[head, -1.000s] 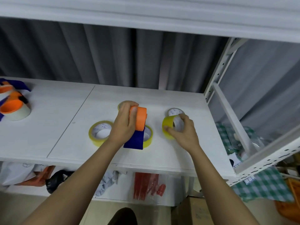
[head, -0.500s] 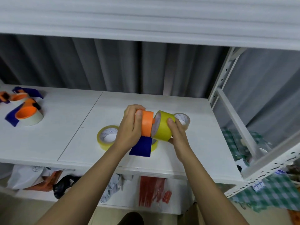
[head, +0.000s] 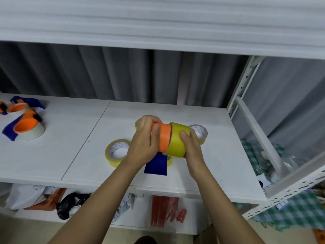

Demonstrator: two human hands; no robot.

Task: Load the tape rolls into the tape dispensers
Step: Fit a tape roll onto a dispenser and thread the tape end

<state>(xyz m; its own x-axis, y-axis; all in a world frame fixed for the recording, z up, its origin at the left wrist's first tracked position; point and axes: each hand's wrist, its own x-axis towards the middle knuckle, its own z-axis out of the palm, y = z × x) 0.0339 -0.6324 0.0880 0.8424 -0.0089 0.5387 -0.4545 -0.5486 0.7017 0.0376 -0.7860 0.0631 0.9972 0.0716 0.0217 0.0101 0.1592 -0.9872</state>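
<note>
Your left hand (head: 146, 138) grips the orange dispenser drum (head: 162, 137), blue handle (head: 156, 164) pointing down twd you. Right hand (head: 190, 145) clasps the yellow roll (head: 177, 141), axis left-right, pressed against drum above the shelf (head: 70, 155).

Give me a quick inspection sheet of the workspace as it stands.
Surface: white shelf, two panels.
Job's things: orange dispenser with blue handle, yellow roll pushed against its drum; yellow roll flat; clear roll behind; loaded dispensers far left.
Clutter: nothing seen.
Grippers: left hand grips dispenser; right hand holds roll.
Cables: nothing seen.
Surroundings: grey curtain; bags below; checked cloth right.
</note>
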